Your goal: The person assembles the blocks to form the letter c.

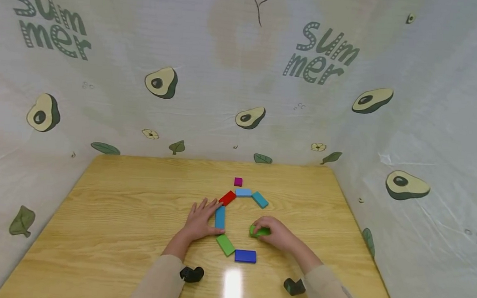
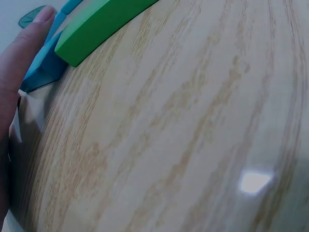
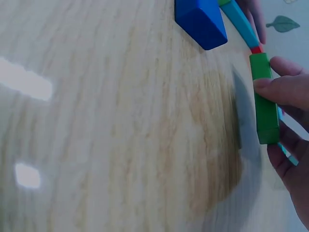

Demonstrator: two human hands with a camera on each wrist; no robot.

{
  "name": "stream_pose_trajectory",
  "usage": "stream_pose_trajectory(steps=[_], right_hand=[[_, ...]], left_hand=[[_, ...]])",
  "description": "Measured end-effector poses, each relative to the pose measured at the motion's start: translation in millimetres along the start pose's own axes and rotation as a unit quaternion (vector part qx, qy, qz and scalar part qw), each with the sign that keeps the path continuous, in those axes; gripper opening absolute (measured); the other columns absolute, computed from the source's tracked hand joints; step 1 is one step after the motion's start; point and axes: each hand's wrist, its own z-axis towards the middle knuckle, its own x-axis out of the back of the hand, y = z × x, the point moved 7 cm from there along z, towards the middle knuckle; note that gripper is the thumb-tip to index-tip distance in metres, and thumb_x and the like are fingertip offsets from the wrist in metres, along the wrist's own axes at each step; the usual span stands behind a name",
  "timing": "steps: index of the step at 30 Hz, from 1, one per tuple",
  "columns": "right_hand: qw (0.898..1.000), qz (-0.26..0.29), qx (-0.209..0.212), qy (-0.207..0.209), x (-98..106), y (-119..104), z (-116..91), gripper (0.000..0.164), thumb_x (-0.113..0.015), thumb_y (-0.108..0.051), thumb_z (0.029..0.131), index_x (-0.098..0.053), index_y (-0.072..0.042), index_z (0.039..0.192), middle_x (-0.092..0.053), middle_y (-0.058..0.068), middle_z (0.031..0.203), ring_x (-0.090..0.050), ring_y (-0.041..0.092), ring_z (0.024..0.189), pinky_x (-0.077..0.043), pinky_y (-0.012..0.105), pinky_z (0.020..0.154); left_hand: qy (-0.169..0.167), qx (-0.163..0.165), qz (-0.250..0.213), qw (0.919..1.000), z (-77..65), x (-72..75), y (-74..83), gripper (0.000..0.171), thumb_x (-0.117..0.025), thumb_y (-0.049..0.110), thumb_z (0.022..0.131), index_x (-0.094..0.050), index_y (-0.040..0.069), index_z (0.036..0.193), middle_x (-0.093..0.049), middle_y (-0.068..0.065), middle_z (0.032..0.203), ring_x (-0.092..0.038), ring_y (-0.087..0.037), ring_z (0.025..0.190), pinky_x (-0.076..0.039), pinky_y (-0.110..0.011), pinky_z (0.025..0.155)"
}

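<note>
My right hand point(image 1: 273, 231) pinches a green block point(image 3: 265, 111) between thumb and fingers. In the right wrist view the block hangs over the tabletop, with a shadow beneath. My left hand point(image 1: 199, 222) lies spread, its fingers straight; thumb and forefinger touch the two ends of a blue block point(image 1: 219, 218). Below that block, end to end, lies another green block point(image 1: 225, 245), with a dark blue block point(image 1: 245, 256) at its right. Above it follow a red block point(image 1: 227, 198), a light blue block point(image 1: 243, 193) and a teal block point(image 1: 260, 199), making a curved outline.
A small magenta cube point(image 1: 238, 182) stands behind the light blue block. The wooden table point(image 1: 128, 206) is bordered at the back and sides by a pale cloth point(image 1: 206, 133) printed with avocados. Light glares off the table near its front.
</note>
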Motion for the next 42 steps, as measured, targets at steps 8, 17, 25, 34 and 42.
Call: stream_pose_trajectory(steps=[8, 17, 25, 34, 42], right_hand=[[0.998, 0.037, -0.041, 0.008, -1, 2, -18, 0.022, -0.073, 0.0, 0.085, -0.071, -0.019, 0.095, -0.065, -0.001, 0.118, -0.054, 0.03, 0.117, -0.04, 0.051, 0.099], [0.998, 0.032, -0.041, 0.018, -4, -1, -31, 0.026, -0.073, 0.001, 0.084, -0.07, -0.019, 0.099, -0.065, -0.003, 0.115, -0.057, 0.028, 0.113, -0.044, 0.047, 0.096], [0.999, 0.037, -0.039, 0.009, -7, 1, -36, 0.028, -0.074, 0.002, 0.083, -0.071, -0.02, 0.101, -0.066, -0.004, 0.115, -0.056, 0.027, 0.113, -0.043, 0.047, 0.097], [0.999, 0.024, -0.039, -0.013, -7, 0, -37, 0.032, -0.073, 0.005, 0.082, -0.072, -0.018, 0.104, -0.066, -0.005, 0.114, -0.056, 0.025, 0.112, -0.045, 0.041, 0.094], [0.999, 0.005, -0.03, -0.022, -7, -3, -38, 0.036, -0.073, 0.007, 0.081, -0.071, -0.018, 0.107, -0.066, -0.005, 0.115, -0.056, 0.022, 0.11, -0.046, 0.037, 0.092]], left_hand=[[-0.006, 0.003, 0.015, 0.9999, 0.5, -3.0, 1.7, 0.101, -0.075, 0.064, 0.073, -0.032, 0.022, 0.154, -0.024, -0.006, 0.159, -0.006, -0.035, 0.147, 0.003, -0.059, 0.111], [-0.006, 0.002, 0.022, 0.9997, 0.0, -3.2, 2.3, 0.101, -0.075, 0.065, 0.072, -0.033, 0.023, 0.154, -0.024, -0.005, 0.159, -0.007, -0.035, 0.147, 0.003, -0.06, 0.111], [-0.007, 0.006, 0.025, 0.9996, 1.0, -3.8, -0.1, 0.1, -0.074, 0.066, 0.072, -0.033, 0.024, 0.154, -0.023, -0.005, 0.16, -0.006, -0.034, 0.147, 0.003, -0.059, 0.112], [-0.011, 0.008, 0.027, 0.9995, 1.4, -1.9, -0.2, 0.101, -0.075, 0.065, 0.072, -0.032, 0.024, 0.154, -0.023, -0.004, 0.16, -0.006, -0.033, 0.147, 0.003, -0.058, 0.112], [-0.009, 0.004, 0.029, 0.9995, 1.3, -0.3, 0.7, 0.101, -0.075, 0.065, 0.072, -0.033, 0.023, 0.154, -0.024, -0.006, 0.16, -0.007, -0.035, 0.147, 0.001, -0.059, 0.112]])
